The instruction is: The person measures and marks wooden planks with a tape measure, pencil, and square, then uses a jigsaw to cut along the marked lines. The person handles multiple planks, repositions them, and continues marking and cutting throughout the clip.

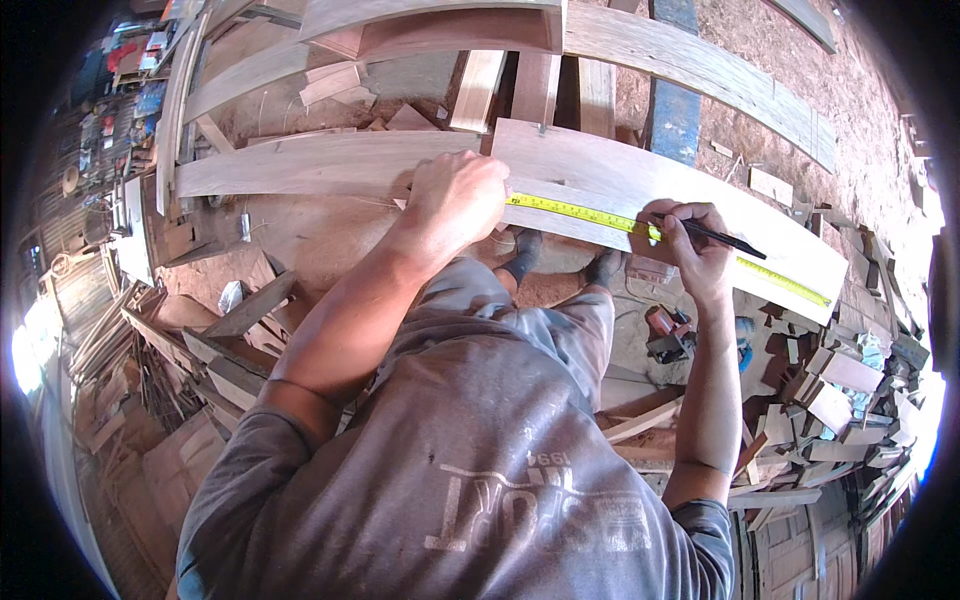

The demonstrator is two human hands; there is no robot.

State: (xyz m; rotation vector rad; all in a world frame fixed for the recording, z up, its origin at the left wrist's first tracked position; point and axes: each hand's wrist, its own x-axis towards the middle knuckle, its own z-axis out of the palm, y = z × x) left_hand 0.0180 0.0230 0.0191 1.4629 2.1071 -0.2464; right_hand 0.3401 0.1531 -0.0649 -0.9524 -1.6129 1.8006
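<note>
A pale wooden board (550,150) lies across in front of me with a yellow tape measure (570,209) stretched along it. My left hand (458,190) is closed at the left end of the tape, its fingers curled and partly hidden, gripping the tape at the board's left part. My right hand (695,245) holds a black pen or marker (740,243) over the tape, with the thumb and fingers closed round it. The tape continues under that hand toward the board's right end. A longer, narrower plank (280,165) lies to the left of the board.
Further planks (720,80) and a wooden box-like piece (430,30) lie beyond. A red power tool (668,330) is on the ground below the board's right part. Piles of offcuts (850,400) cover the right side, with leaning timber (250,310) at the left. My feet (600,265) stand beneath.
</note>
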